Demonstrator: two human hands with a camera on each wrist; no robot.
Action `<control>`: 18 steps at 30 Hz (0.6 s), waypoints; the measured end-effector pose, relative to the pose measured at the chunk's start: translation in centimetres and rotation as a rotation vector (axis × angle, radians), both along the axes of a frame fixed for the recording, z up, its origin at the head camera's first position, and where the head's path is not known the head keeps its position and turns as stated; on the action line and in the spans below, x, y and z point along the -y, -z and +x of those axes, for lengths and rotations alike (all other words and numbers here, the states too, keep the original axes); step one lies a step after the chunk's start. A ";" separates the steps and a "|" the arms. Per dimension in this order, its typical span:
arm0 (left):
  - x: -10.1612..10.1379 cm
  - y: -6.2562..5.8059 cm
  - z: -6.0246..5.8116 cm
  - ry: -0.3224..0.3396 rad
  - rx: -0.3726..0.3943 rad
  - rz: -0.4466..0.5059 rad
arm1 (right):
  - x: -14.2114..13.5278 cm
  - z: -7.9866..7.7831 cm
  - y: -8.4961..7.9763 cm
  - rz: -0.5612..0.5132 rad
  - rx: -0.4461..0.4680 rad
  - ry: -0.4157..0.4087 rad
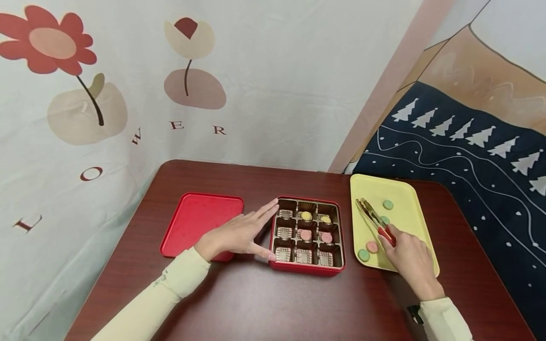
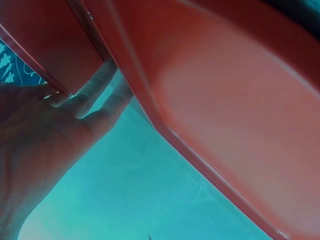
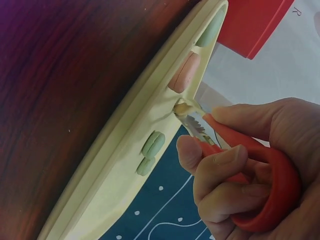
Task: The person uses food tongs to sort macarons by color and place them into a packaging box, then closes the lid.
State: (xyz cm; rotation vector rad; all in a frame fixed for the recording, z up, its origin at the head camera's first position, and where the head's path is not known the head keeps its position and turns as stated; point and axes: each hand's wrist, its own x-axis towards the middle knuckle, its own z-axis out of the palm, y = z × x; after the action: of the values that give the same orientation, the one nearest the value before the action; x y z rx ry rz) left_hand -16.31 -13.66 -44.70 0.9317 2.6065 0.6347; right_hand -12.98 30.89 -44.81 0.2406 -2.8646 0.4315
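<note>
On the dark wooden table [image 1: 264, 308], the person's left hand [image 1: 243, 233] was spread wide along the left side of a square red box [image 1: 307, 270], fingertips at its far corner and thumb at its near one, gripping nothing. That box stood in the middle, fitted with a brown-gold insert of nine compartments. I saw a yellow macaron [image 1: 306, 216] in the far row's middle compartment and a second yellow one [image 1: 326, 219] to its right; in the row between far and near, a pink macaron [image 1: 305, 235] lay in the middle and another pink one [image 1: 326, 237] on the right. To the left, partly under the forearm, a red lid [image 1: 200, 222] lay flat. Over on the right, the right hand [image 1: 407, 253] held red-handled tongs [image 1: 375, 217], fingers curled through the grips, their metal ends reaching out above the far-left part of a yellow tray [image 1: 405, 222]. I could not tell whether the tips touched anything. On that tray, one green macaron [image 1: 387, 204] lay towards the far end, with a second green one [image 1: 385, 220] just nearer, partly behind the tongs; close to the near-left corner sat a loose pink macaron [image 1: 372, 246] and, beside it, a third green one [image 1: 363, 255].
</note>
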 end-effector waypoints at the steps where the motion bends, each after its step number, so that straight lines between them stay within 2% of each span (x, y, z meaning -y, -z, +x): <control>1: 0.0 0.0 0.0 -0.001 0.002 0.000 | 0.0 0.0 0.0 0.001 -0.006 -0.003; 9: -0.1 -0.1 0.1 -0.017 0.008 0.006 | -0.1 0.4 0.1 0.020 -0.057 0.003; 18: -0.2 -0.1 0.0 -0.026 0.021 0.002 | -0.7 0.8 0.2 0.001 -0.040 0.040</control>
State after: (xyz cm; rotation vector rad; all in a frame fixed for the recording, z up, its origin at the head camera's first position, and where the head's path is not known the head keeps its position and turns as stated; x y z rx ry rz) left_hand -16.30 -13.49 -44.60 0.8878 2.6038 0.6508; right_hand -12.14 31.64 -44.98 0.1894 -2.8251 0.4129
